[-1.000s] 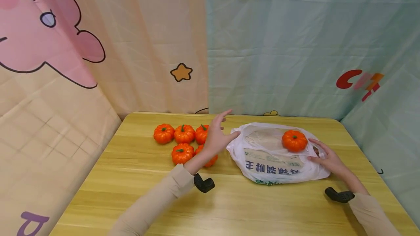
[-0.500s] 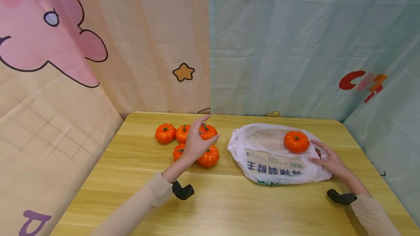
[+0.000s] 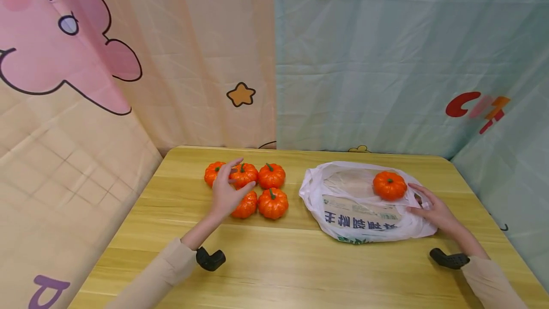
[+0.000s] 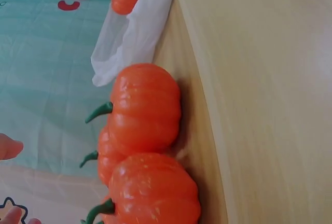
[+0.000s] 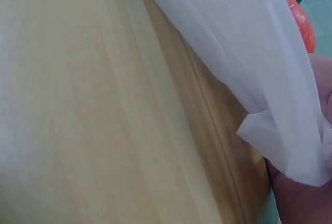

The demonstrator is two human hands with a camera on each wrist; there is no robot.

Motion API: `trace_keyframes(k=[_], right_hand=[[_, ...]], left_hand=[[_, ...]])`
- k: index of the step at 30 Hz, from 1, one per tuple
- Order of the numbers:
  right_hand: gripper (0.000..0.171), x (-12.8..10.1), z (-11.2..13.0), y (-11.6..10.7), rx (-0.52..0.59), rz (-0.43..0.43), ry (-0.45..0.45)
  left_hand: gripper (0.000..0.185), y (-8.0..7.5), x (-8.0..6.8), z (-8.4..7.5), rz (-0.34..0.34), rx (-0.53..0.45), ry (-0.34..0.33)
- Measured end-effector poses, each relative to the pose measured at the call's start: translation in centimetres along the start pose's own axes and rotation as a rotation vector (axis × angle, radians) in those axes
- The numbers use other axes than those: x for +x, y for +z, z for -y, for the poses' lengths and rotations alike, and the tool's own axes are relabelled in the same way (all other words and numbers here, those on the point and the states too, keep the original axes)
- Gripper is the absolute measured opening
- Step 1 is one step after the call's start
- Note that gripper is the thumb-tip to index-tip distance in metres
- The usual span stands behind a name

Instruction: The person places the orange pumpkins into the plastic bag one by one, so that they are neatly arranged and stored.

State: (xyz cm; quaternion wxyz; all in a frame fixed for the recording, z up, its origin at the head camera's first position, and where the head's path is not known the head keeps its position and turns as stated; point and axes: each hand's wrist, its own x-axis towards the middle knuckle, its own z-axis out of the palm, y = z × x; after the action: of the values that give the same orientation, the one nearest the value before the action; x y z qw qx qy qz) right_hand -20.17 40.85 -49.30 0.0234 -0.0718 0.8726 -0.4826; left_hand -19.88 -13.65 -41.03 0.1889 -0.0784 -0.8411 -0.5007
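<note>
Several small orange pumpkins (image 3: pixel 273 203) with green stems sit in two rows left of centre. My left hand (image 3: pixel 226 195) is over their left side, thumb and fingers spread apart with nothing between them, and it partly hides some of them. In the left wrist view, the nearest pumpkin (image 4: pixel 153 190) stands beside another. A white plastic bag (image 3: pixel 315 199) with printed lettering lies on its side at the right. One pumpkin (image 3: pixel 389 185) rests at its mouth. My right hand (image 3: pixel 438 212) holds the bag's right end, its white film (image 5: pixel 290 146) lying across the palm.
All of it is on a light wooden table (image 3: pixel 300 271). Cartoon-printed curtains (image 3: pixel 193 61) hang behind and at both sides. Each wrist wears a black camera mount (image 3: pixel 210 259).
My left hand has moved left, from beside the bag to over the left pumpkins, uncovering the right ones. The right hand stays at the bag; the view has shifted slightly.
</note>
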Motion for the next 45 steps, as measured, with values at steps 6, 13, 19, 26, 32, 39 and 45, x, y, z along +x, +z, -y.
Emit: trace_keyframes(k=[6,13,19,26,32,39,45], right_hand=[[0.072,-0.1,-0.1,-0.1,-0.018,-0.011,0.015],[0.073,-0.2,-0.3,-0.2,-0.020,-0.020,0.008],[0.072,-0.3,-0.2,-0.1,-0.030,-0.028,0.001],[0.073,-0.3,-0.2,-0.1,-0.034,-0.030,0.015],[0.073,-0.2,-0.2,-0.1,-0.024,-0.022,0.023],[0.073,0.0,-0.2,0.0,-0.022,-0.009,0.032],[0.074,0.1,0.0,0.1,-0.021,-0.002,0.044]], left_hand=[[0.065,-1.9,0.0,1.9,-0.076,-0.006,-0.007],[0.065,-3.8,0.3,4.0,-0.148,-0.022,-0.068],[0.064,-4.7,0.2,5.9,-0.201,0.024,-0.097],[0.063,-5.3,0.1,7.6,-0.234,0.063,-0.161],[0.067,-5.6,0.7,8.9,-0.176,0.071,-0.223],[0.071,-5.3,1.7,10.0,-0.064,0.090,-0.252],[0.075,-5.2,2.5,10.6,-0.006,0.092,-0.257]])
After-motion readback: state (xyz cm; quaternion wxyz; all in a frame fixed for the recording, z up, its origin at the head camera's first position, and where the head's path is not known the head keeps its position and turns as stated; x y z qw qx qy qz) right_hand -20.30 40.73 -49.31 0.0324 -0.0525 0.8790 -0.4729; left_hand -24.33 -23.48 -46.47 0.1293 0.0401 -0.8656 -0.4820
